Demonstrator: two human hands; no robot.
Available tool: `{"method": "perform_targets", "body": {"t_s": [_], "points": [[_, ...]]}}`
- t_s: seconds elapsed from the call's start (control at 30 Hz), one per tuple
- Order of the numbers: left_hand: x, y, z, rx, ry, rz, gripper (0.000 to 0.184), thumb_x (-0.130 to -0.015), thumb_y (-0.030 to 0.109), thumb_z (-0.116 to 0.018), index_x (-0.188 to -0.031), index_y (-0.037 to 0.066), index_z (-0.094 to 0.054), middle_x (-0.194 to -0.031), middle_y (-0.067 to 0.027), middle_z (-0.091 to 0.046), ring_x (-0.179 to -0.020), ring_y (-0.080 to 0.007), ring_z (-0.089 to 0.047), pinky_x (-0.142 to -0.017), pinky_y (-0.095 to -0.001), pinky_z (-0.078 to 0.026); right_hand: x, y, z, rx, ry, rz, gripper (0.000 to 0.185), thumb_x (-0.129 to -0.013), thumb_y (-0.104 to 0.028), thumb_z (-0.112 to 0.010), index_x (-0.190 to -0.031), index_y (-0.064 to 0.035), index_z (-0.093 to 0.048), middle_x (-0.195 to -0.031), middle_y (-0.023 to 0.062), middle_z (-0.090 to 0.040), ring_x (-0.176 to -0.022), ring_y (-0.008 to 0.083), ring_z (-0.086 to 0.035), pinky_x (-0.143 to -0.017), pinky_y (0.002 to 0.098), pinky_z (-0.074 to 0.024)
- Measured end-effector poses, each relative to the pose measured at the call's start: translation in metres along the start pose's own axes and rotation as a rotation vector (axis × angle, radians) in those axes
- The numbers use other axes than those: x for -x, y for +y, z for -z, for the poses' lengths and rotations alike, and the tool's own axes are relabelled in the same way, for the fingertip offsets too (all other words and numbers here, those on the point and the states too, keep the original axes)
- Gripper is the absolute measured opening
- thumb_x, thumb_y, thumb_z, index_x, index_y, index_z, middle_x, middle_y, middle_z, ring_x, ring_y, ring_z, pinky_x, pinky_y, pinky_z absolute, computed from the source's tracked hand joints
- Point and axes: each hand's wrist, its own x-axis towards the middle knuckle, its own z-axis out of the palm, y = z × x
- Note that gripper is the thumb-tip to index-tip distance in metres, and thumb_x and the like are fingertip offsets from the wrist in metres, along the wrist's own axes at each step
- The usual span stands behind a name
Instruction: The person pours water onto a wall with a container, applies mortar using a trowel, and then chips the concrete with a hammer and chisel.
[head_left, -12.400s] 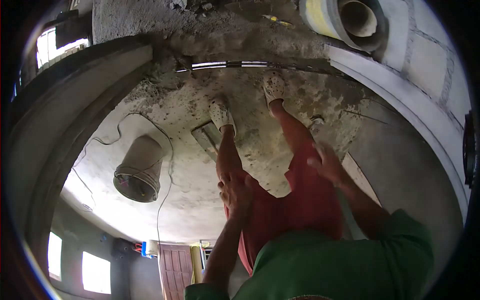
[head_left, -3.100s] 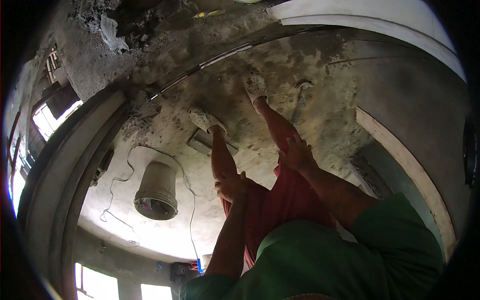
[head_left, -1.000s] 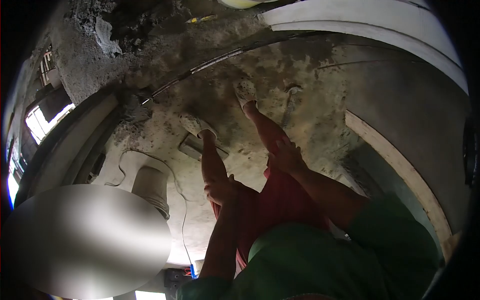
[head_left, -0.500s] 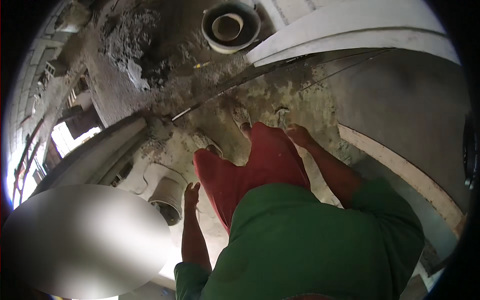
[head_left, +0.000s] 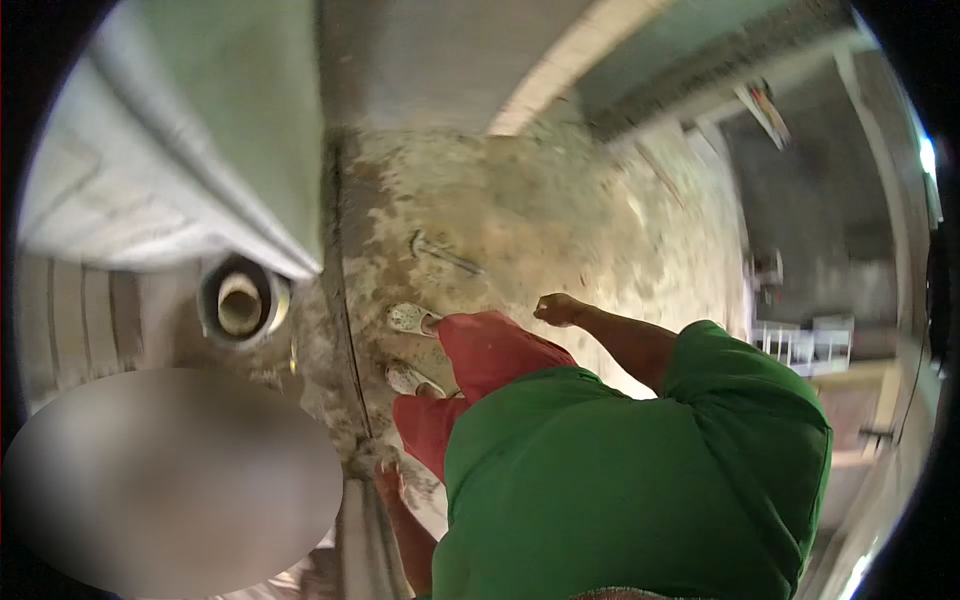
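My left hand (head_left: 390,482) hangs at my left side beside the lower edge of the doorway, fingers apart and holding nothing visible; motion blurs it a little. My right hand (head_left: 560,309) is off to the right of my red shorts above the floor, its fingers curled in with nothing showing in them. Beyond my shoes (head_left: 411,319) a hammer-like tool (head_left: 447,256) lies on the stained concrete floor (head_left: 560,220). Neither hand touches it.
A bucket (head_left: 275,310) with a smaller container (head_left: 240,304) inside stands left of the threshold. Near it lies a small yellow item (head_left: 293,360). A pale board (head_left: 580,62) is at the top, a white rack (head_left: 800,345) far right. A blurred oval hides the lower left.
My hands were on my legs and have come away to my sides. I now stand more upright, and the view has swung right. The upturned-looking bucket and flat float are out of view.
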Motion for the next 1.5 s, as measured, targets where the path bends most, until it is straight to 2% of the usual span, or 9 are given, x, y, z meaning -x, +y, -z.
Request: {"method": "perform_targets", "body": {"t_s": [0.27, 0.33, 0.53, 0.7, 1.0, 1.13, 1.23, 1.4, 1.5], "points": [[0.027, 0.079, 0.069, -0.301, -0.013, 0.182, 0.051, -0.096, 0.029, -0.065, -0.14, 0.012, -0.048, -0.12, -0.0119, -0.06, -0.086, -0.0282, -0.061, -0.065, -0.0466, -0.052, 0.076, 0.084, -0.081, -0.126, 0.069, -0.151, 0.036, -0.089, -0.044, -0.058, -0.092, -0.0106, -0.071, -0.082, 0.0181, -0.069, -0.076, 0.035, -0.062, -0.072, 0.0483, -0.0506], [0.02, 0.11, 0.063, -0.264, -0.16, 0.196, 0.046, -0.096, 0.029, -0.066, -0.135, 0.011, -0.05, -0.116, -0.0112, -0.061, -0.085, -0.0281, -0.062, -0.062, -0.0455, -0.051, 0.102, 0.087, -0.077, -0.26, 0.118, -0.19, 0.042, -0.085, -0.042, -0.058, -0.09, -0.0034, -0.074, -0.093, 0.0258, -0.07, -0.09, 0.0415, -0.069, -0.081, 0.0501, -0.0539], [0.03, 0.194, -0.004, -0.573, 0.088, -0.038, 0.041, -0.098, 0.028, -0.064, -0.133, 0.011, -0.052, -0.111, -0.0111, -0.063, -0.081, -0.0282, -0.062, -0.06, -0.0442, -0.051, 0.088, 0.174, -0.106, -0.423, 0.071, -0.245, 0.042, -0.087, -0.044, -0.055, -0.095, -0.007, -0.072, -0.099, 0.0214, -0.071, -0.091, 0.0379, -0.068, -0.082, 0.0478, -0.053], [0.068, 0.285, -0.116, -0.683, 0.11, -0.17, 0.041, -0.098, 0.026, -0.062, -0.136, 0.012, -0.052, -0.108, -0.0111, -0.063, -0.08, -0.0264, -0.062, -0.062, -0.0421, -0.051, 0.055, 0.28, -0.122, -0.3, 0.16, -0.062, 0.043, -0.088, -0.042, -0.056, -0.104, -0.006, -0.073, -0.113, 0.0224, -0.069, -0.104, 0.0407, -0.065, -0.089, 0.047, -0.053], [0.138, 0.39, -0.393, -0.979, -0.012, -0.295, 0.044, -0.099, 0.022, -0.058, -0.141, 0.012, -0.052, -0.102, -0.011, -0.064, -0.078, -0.0232, -0.062, -0.064, -0.0385, -0.052, 0.116, 0.467, -0.066, -0.781, 0.402, -0.389, 0.04, -0.09, -0.035, -0.054, -0.104, -0.0018, -0.072, -0.114, 0.0222, -0.069, -0.109, 0.0403, -0.064, -0.096, 0.048, -0.0496], [0.161, 0.435, -0.513, -1.115, -0.098, -0.325, 0.045, -0.1, 0.02, -0.057, -0.144, 0.012, -0.052, -0.099, -0.011, -0.065, -0.078, -0.0217, -0.062, -0.065, -0.0369, -0.052, 0.157, 0.516, -0.09, -1.056, 0.572, -0.606, 0.039, -0.09, -0.035, -0.054, -0.097, -0.0007, -0.072, -0.097, 0.0231, -0.071, -0.098, 0.0414, -0.067, -0.089, 0.0489, -0.0522], [0.179, 0.48, -0.593, -1.239, -0.146, -0.273, 0.057, -0.094, 0.021, -0.066, -0.146, 0.006, -0.048, -0.141, -0.0159, -0.057, -0.119, -0.029, -0.059, -0.097, -0.0429, -0.05, 0.17, 0.53, -0.131, -1.137, 0.604, -0.728, 0.032, -0.091, -0.029, -0.054, -0.09, -0.0018, -0.071, -0.094, 0.0219, -0.072, -0.094, 0.0413, -0.068, -0.084, 0.0491, -0.0542], [0.142, 0.541, -0.684, -1.381, -0.158, -0.489, 0.059, -0.094, 0.019, -0.066, -0.147, 0.004, -0.047, -0.139, -0.0174, -0.058, -0.118, -0.0275, -0.061, -0.098, -0.0404, -0.05, 0.197, 0.514, -0.111, -1.67, 0.563, -0.858, 0.025, -0.089, -0.024, -0.058, -0.089, -0.0021, -0.069, -0.074, 0.0085, -0.069, -0.057, 0.0182, -0.066, -0.044, 0.0342, -0.0515], [0.144, 0.581, -0.75, -1.526, -0.191, -0.522, 0.061, -0.093, 0.02, -0.067, -0.147, 0.003, -0.046, -0.14, -0.0181, -0.058, -0.119, -0.027, -0.061, -0.101, -0.0393, -0.049, 0.191, 0.531, -0.089, -1.716, 0.47, -0.888, 0.028, -0.092, -0.023, -0.055, -0.104, -0.0012, -0.067, -0.09, 0.011, -0.072, -0.069, 0.0201, -0.072, -0.047, 0.0343, -0.0545]]}}
